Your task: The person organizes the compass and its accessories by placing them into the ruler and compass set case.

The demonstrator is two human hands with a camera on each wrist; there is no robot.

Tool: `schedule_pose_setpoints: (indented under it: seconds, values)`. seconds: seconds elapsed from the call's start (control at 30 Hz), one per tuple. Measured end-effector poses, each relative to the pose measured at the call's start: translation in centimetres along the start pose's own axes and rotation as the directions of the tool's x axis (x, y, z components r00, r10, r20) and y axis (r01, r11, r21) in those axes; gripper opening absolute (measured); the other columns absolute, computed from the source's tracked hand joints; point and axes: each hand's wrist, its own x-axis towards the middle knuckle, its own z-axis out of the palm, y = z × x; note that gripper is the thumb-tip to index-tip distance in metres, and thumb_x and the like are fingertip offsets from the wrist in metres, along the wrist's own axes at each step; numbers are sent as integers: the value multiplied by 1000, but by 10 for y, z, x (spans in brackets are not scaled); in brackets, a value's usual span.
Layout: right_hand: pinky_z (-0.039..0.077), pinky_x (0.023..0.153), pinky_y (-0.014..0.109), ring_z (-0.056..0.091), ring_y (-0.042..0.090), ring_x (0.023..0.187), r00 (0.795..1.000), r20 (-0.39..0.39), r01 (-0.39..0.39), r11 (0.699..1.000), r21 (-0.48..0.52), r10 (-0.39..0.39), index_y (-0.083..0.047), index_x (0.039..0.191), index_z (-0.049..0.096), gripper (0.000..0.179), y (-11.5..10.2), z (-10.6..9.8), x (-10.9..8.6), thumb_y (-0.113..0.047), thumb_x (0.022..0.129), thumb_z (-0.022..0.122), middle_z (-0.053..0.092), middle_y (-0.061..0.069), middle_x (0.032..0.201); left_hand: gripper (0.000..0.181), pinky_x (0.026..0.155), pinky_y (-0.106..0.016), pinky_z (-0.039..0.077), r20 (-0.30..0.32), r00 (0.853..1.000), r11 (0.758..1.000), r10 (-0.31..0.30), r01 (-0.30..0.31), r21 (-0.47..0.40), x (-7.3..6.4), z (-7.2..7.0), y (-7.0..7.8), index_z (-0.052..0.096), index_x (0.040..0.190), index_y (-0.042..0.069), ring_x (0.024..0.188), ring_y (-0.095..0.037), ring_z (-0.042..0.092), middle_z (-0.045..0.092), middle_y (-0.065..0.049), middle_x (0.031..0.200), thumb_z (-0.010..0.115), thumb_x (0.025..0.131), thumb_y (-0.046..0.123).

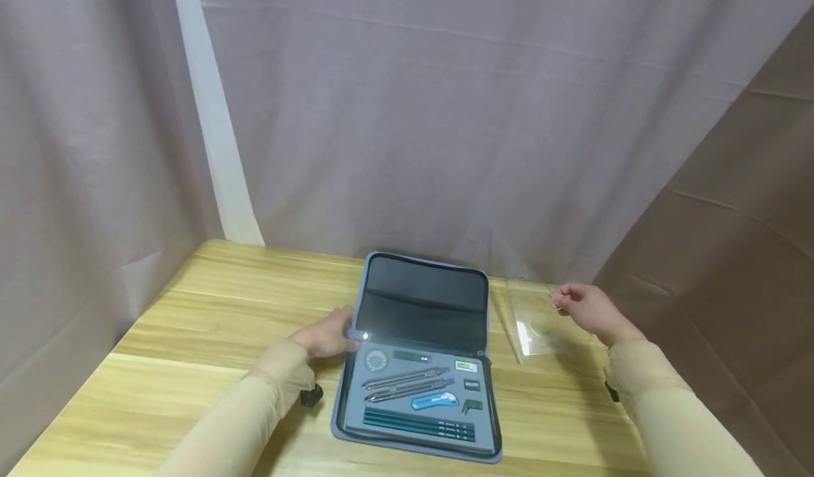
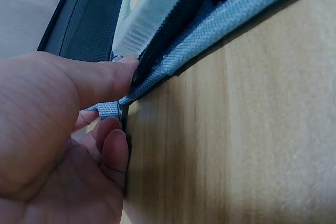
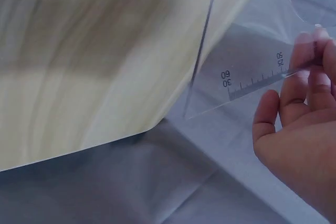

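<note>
A grey zippered drawing-set case lies unfolded on the table, its dark lid laid back toward the curtain. My left hand is at its left edge by the hinge. In the left wrist view the thumb presses the zipper edge, and curled fingers sit under a small fabric tab. Off to the right, my right hand pinches a clear plastic set square by one edge, tilted up above the table's back right. Printed scale numbers and a round cut-out show on the set square in the right wrist view.
In the case's grey tray sit two silver compasses, a blue utility knife, dark green pencils, a round disc, an eraser and a sharpener. Grey curtains hang behind the wooden table.
</note>
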Motion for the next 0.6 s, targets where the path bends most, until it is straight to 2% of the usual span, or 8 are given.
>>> schedule_pose_setpoints:
  seconds: [0.2,0.33,0.47,0.6]
  values:
    - [48,82,39,59,28,96,1000,-10,24,999,-25,-24,4,112,57,28,-16,6,13,-21,102,49,62,13,98,45,97,-50,42,3,1000,1000,4,-4,6,2,2,0,49,121,7,108,-29,51,53,-8,108,73,84,18]
    - [45,84,44,58,33,102,999,-23,40,998,-57,-41,1,117,57,33,-23,10,20,-28,103,47,62,15,105,49,99,-52,40,1,1000,1000,25,-25,-5,1,3,2,50,123,5,109,-30,50,53,-8,108,75,82,17]
    - [46,85,48,58,34,104,994,-72,74,994,-82,-80,-2,119,58,35,-35,18,29,-31,103,47,62,18,111,50,99,-53,40,-5,999,999,38,-38,-11,1,3,1,50,124,3,108,-30,50,54,-8,107,75,82,16]
    - [46,84,47,58,33,102,985,-134,100,992,-82,-111,-5,115,60,33,-48,26,40,-33,102,48,63,16,110,48,97,-52,42,-11,999,999,34,-34,-9,3,3,-1,51,122,4,105,-28,51,54,-7,105,75,82,17]
